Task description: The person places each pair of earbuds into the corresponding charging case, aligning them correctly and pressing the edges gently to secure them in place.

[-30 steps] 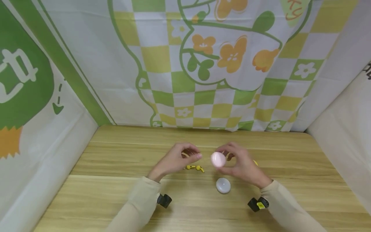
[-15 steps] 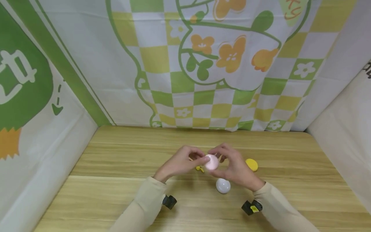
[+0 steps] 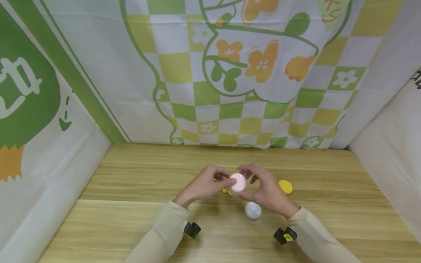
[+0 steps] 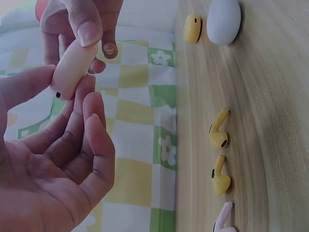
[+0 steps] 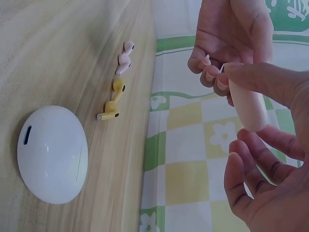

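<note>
Between both hands, above the table, is a rounded pink earbud charging case (image 3: pixel 240 183), tipped so that its smooth face shows in the head view. My left hand (image 3: pixel 204 187) pinches its left side, thumb on the face and fingers behind. My right hand (image 3: pixel 268 190) grips the opposite side with thumb and fingertips. A small dark port shows at one end of the case (image 4: pixel 72 70) in the left wrist view. Below the hands lie two yellow earbuds (image 4: pixel 220 181) and two pink earbuds (image 5: pixel 124 62), the pink ones hidden in the head view.
A glossy white earbud case (image 3: pixel 253 211) rests on the wooden table (image 3: pixel 131 226) just below my right hand. To the right of that hand lies a yellow earbud case (image 3: pixel 285 187). A checkered, flower-printed cloth (image 3: pixel 230 124) hangs along the table's back edge.
The right hand has carried the pink case leftward, and the left hand has come in to pinch it too. The yellow case has come into fuller view. Over the last half second little moved.
</note>
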`<control>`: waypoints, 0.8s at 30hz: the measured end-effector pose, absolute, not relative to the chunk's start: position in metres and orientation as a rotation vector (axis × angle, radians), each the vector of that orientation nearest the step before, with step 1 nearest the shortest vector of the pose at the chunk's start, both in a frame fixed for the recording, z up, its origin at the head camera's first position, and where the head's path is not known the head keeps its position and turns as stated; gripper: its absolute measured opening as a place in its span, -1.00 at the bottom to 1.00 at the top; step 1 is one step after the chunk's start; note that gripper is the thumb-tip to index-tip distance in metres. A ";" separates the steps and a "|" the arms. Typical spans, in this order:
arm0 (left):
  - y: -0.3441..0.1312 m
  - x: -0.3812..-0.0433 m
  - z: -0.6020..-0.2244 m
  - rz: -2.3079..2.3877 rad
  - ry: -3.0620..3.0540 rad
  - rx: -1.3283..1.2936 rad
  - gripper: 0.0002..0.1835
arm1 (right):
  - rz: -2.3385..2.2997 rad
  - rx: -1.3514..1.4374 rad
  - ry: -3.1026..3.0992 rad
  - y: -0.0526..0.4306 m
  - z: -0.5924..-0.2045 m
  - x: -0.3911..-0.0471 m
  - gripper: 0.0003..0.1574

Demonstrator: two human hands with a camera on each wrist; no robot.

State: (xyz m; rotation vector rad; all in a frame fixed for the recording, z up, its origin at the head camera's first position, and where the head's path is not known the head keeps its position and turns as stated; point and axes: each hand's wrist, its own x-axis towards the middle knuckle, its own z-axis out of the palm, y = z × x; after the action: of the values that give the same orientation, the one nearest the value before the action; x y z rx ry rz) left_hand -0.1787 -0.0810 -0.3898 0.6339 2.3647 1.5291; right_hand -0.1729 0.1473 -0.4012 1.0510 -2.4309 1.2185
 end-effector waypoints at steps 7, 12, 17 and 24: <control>-0.084 -0.178 -0.389 1.560 2.325 0.651 -0.74 | 1.232 0.999 -2.446 0.151 -0.400 -0.175 -0.14; -0.087 -0.179 -0.389 1.566 2.276 0.657 -0.74 | 1.218 0.965 -2.459 0.154 -0.399 -0.174 -0.16; -0.089 -0.178 -0.388 1.589 2.250 0.614 -0.76 | 1.258 0.921 -2.505 0.156 -0.400 -0.175 -0.23; -0.089 -0.179 -0.388 1.660 2.275 0.591 -0.72 | 1.524 0.807 -2.633 0.154 -0.399 -0.176 -0.42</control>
State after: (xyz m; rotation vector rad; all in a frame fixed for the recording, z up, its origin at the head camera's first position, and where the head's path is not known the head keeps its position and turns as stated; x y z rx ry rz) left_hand -0.1787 -0.0892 -0.3881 0.5906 2.2751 1.6603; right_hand -0.1765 0.1544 -0.3990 0.8067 -2.6331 1.5237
